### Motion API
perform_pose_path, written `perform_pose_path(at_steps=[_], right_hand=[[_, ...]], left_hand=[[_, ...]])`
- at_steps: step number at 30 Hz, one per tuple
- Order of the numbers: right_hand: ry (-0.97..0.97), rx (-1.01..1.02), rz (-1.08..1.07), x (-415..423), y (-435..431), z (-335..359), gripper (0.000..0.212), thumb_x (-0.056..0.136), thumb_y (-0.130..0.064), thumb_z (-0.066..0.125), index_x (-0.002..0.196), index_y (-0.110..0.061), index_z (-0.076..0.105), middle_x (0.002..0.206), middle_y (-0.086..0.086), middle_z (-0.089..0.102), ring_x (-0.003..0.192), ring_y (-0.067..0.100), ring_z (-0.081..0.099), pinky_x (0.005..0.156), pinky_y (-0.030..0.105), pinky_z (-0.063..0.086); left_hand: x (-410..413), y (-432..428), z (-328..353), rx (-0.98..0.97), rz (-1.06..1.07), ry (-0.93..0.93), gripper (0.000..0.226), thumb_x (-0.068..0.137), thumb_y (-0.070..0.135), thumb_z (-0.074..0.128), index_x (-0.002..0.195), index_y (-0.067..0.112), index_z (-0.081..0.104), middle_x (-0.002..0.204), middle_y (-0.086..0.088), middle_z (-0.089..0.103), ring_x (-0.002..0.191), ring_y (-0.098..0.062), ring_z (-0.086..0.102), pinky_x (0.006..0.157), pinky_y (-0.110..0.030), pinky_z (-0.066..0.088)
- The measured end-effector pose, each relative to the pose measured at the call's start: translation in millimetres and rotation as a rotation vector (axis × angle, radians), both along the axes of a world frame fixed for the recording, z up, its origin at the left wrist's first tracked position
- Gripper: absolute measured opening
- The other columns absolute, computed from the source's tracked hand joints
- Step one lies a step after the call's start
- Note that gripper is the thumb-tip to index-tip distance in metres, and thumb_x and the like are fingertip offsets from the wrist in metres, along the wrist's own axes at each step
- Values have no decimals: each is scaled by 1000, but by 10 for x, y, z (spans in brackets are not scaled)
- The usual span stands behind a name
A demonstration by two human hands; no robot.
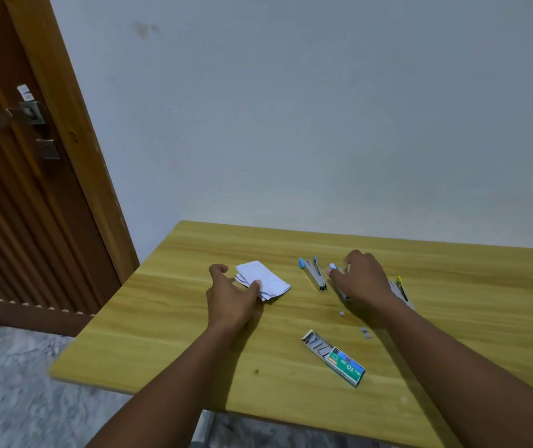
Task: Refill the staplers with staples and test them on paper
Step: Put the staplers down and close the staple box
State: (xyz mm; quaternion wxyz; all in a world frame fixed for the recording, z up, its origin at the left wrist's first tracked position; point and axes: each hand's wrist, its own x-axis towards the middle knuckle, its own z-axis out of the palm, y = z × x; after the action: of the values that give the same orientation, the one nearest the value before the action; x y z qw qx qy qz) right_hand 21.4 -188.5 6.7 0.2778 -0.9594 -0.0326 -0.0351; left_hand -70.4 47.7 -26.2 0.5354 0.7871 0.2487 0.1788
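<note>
Staplers are what I am working through: three slim metal ones lie at about one o'clock on the yellow wood-grain table (168,318), and my right hand (364,281) has closed over the middle one, a grey stapler with a blue tip (333,266), fingers curled down onto it, though I cannot tell how firm the pinch is because my own knuckles hide the body. Just beside it at nine o'clock rests the open blue-handled stapler (313,273), and at three o'clock from my wrist, partly under my forearm, lies the yellow-tipped stapler (399,287). My left hand (231,294) sits at eleven o'clock on the table, thumb lifted and spread away, fingertips pressing the near edge of the small stack of white paper slips (262,281). At six o'clock from the staplers the green-and-white box of No. 10 staples (339,358) lies open with grey strips showing, and a few loose staple fragments (366,332) are scattered between it and my right arm. As I judge it, I am taking up this stapler to bring it to the paper for a test. To do that well I should lift it by its sides so the top stays free to press, keep the slips squared under my left fingers, and slide one corner fully into the mouth before squeezing straight down, well clear of my fingertips.
</note>
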Motion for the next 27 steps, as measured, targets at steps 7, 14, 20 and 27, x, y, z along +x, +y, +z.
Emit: perform_pose_path(at_steps=[7,14,20,27], right_hand=[[162,-53,551,-1162,-482,192,51,60,-67,76,97,-38,58,93,-16,58,75,-6,51,65,17,40],[-88,-102,594,-1271,-663,-72,21,83,-36,73,101,-38,63,97,-22,58,87,-9,50,67,9,36],[-128,-52,557,-1176,-713,-186,23,85,-32,73,107,-37,70,102,-24,62,90,-4,57,71,11,44],[-167,25,564,-1190,-770,-267,21,87,-27,72,107,-31,73,102,-21,64,91,-6,56,71,9,40]], left_hand=[[-418,-141,-83,455,-438,-303,31,82,30,74,106,34,56,102,12,53,82,-7,56,69,-25,46],[-455,-410,54,623,-891,-233,17,79,32,79,95,26,78,102,12,76,97,-4,67,86,-32,55],[-495,-502,37,481,-702,-180,44,70,32,91,106,31,67,97,13,75,91,-3,68,81,-29,57],[-568,-430,-66,328,-655,-113,28,65,35,94,85,29,76,88,11,76,91,-8,70,82,-37,59]])
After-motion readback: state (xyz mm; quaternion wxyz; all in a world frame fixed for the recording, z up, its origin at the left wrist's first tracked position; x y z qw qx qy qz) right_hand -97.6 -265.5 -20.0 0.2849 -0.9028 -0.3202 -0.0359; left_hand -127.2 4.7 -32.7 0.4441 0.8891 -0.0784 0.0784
